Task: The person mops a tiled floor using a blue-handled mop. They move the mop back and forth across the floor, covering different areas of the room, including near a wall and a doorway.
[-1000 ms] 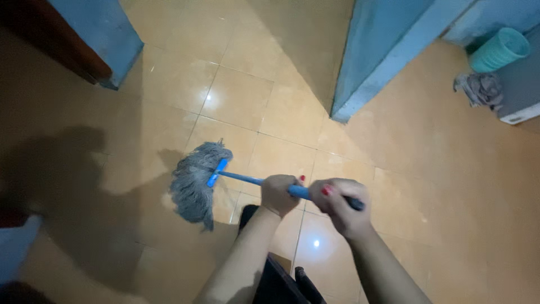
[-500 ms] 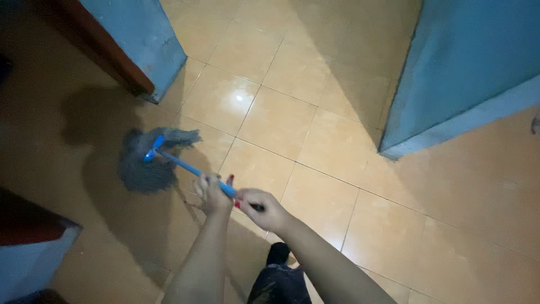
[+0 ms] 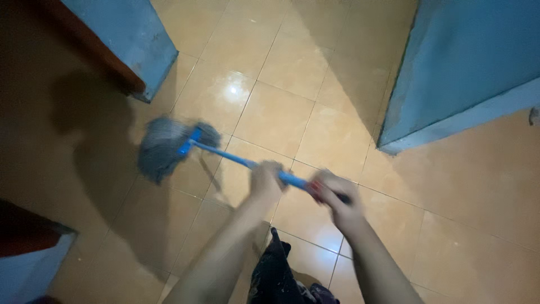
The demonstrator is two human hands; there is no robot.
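So both hands are wrapped around the mop handle (image 3: 247,163), a blue pole running diagonally from lower right up to the upper left. The left hand (image 3: 265,179) grips it further down the pole, the right hand (image 3: 336,198) sits at the near end, close to the dark cap. Fingers on both are curled fully closed around the pole, as far as the blur lets me see. That spaced two-hand grip makes sense to me: the back hand steers and the front one presses, so the long pole doesn't wobble.

The mop head (image 3: 166,145) is a grey stringy bundle lying flat on the tiled floor (image 3: 292,118), splayed out to the left of its blue clamp, strands spread against the tile. It sits right at the edge of a dark shadow patch.

Edges worth noting:
- a blue wall corner (image 3: 143,39) with a brown strip along it sits up and left of the mop head, near but not touching
- a second blue wall corner (image 3: 450,73) stands on the right, well apart from the mop
- something dark with a pale blue face (image 3: 28,259) pokes in at the lower left (can't tell what it is)

Open room is mostly the glossy tiles up the middle between the two blue walls, plus the stretch off to the right. The person's dark clothing (image 3: 275,270) shows just under the arms.
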